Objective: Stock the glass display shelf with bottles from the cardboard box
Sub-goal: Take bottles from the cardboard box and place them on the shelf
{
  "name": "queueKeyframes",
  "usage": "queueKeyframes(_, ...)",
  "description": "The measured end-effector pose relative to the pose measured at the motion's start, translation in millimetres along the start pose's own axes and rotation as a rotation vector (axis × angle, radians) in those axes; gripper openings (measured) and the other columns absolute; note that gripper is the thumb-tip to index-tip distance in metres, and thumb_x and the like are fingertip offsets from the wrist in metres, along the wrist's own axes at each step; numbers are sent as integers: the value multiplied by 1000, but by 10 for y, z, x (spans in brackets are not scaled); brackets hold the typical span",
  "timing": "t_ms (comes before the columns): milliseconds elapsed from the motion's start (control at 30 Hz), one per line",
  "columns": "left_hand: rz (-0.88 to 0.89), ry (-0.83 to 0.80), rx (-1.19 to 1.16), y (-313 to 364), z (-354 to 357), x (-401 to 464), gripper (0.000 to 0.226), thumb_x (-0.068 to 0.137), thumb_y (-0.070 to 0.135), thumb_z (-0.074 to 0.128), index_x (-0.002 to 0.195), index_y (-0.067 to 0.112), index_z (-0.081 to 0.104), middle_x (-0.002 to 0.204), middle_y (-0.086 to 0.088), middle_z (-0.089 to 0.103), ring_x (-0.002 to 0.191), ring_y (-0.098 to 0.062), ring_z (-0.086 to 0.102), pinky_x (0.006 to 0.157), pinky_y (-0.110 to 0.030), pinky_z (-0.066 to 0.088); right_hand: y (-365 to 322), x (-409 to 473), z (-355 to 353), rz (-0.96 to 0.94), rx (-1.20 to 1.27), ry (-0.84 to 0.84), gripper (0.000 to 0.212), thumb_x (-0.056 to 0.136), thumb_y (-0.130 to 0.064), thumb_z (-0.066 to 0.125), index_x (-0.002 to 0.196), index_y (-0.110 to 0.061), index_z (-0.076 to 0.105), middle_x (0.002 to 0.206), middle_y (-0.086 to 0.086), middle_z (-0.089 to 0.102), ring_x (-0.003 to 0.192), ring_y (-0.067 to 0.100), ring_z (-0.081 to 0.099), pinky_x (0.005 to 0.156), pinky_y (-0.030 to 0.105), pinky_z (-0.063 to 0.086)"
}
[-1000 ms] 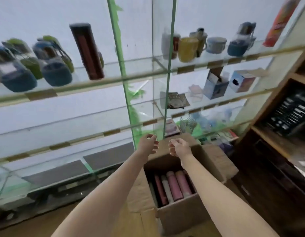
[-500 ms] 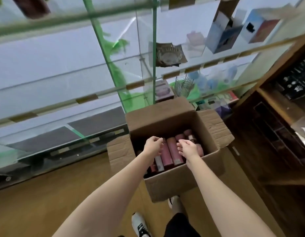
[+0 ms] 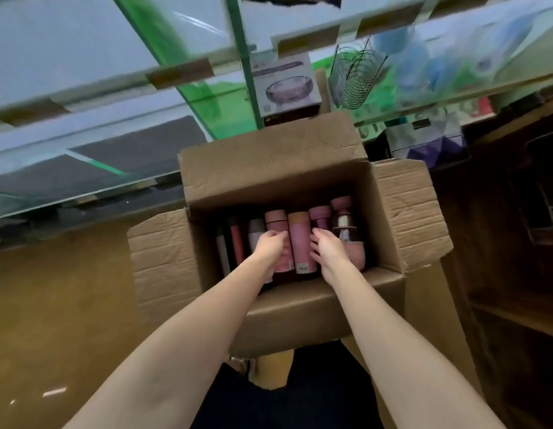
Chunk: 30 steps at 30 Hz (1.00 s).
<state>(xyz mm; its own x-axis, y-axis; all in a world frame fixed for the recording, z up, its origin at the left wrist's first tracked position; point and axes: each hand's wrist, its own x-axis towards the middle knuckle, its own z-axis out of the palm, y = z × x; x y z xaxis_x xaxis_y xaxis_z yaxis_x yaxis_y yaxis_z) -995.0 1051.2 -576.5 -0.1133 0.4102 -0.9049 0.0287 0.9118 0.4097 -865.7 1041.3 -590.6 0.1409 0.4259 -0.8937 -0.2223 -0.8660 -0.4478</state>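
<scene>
An open cardboard box [image 3: 402,218] stands on the floor below the glass display shelf [image 3: 83,97]. Several bottles lie side by side in it: a pink bottle [image 3: 276,219], a pink bottle with a yellow cap [image 3: 300,239], a purple bottle [image 3: 320,215] and a clear-topped one [image 3: 344,224]. My left hand [image 3: 267,247] is inside the box, fingers curled over the pink bottle. My right hand [image 3: 327,250] reaches in beside it and lies over the purple bottle, its thumb against the yellow-capped one. The hands hide the bottles' lower halves.
On a low shelf behind the box stand a boxed glass bowl [image 3: 284,85] and a wire rack [image 3: 358,78]. A dark wooden cabinet [image 3: 516,243] stands to the right. The floor [image 3: 58,305] is brown wood. My dark trouser leg [image 3: 300,397] is below the box.
My view has tilted down from the upper shelves to the box. Both hands dropped from the box's far flap into it and now lie on the bottles.
</scene>
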Motion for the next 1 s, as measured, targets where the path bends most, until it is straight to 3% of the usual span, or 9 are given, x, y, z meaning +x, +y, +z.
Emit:
queueKeyframes(167,-88,3,-122,21,76,364,18,102,22,48,88,24,58,84,1,68,69,-10,66,49,-21,50,7,539,49,73,-77,-38,43,105,-35,47,143,-17,49,144,8,54,133,24,49,114,41,36)
queueKeyframes(300,-197,-50,-213,12,140,606,29,103,37,43,91,22,64,86,0,72,78,-15,66,61,-31,50,-5,711,19,136,-121,-67,55,103,-51,44,148,-20,45,147,3,51,132,22,49,110,38,37)
queueKeyframes(433,-232,-70,-250,-92,210,799,41,105,48,33,111,17,59,99,-1,65,95,-18,60,83,-35,43,44,800,6,161,-82,-59,60,100,-59,42,146,-21,49,141,1,57,114,15,55,94,32,39)
queueKeyframes(500,-230,-84,-234,-128,226,851,42,104,50,33,113,18,59,101,1,65,96,-17,61,84,-34,40,89,835,30,139,-121,-44,61,99,-63,41,143,-23,51,140,2,58,119,19,56,104,36,42)
queueKeyframes(533,-240,-98,-222,-125,228,850,40,103,51,35,106,19,60,96,3,67,89,-14,63,76,-29,43,110,842,35,122,-152,-38,61,98,-65,40,142,-24,53,139,3,58,123,21,55,109,41,42)
queueKeyframes(633,-199,-108,-103,-37,240,829,26,102,41,44,97,24,63,90,2,71,87,-18,67,59,-23,50,130,811,21,92,-178,-53,53,99,-62,40,137,-28,54,136,2,60,123,22,56,111,47,42)
queueKeyframes(767,14,-56,266,188,272,860,37,103,34,42,129,11,56,122,-15,64,113,-32,60,98,-43,50,144,716,-16,122,-109,-63,52,102,-56,42,144,-27,48,141,1,57,124,20,55,112,43,40)
queueKeyframes(867,75,-43,409,340,283,914,40,104,33,42,131,8,56,129,-20,61,119,-36,57,102,-47,49,152,625,3,159,-27,-44,49,101,-55,44,142,-28,49,137,0,59,109,14,58,97,34,44)
queueKeyframes(1000,121,-53,554,349,317,918,39,103,32,45,133,10,56,131,-22,60,120,-37,57,100,-40,49,212,526,7,210,109,3,54,101,-55,45,146,-25,46,140,1,57,111,18,54,97,37,41)
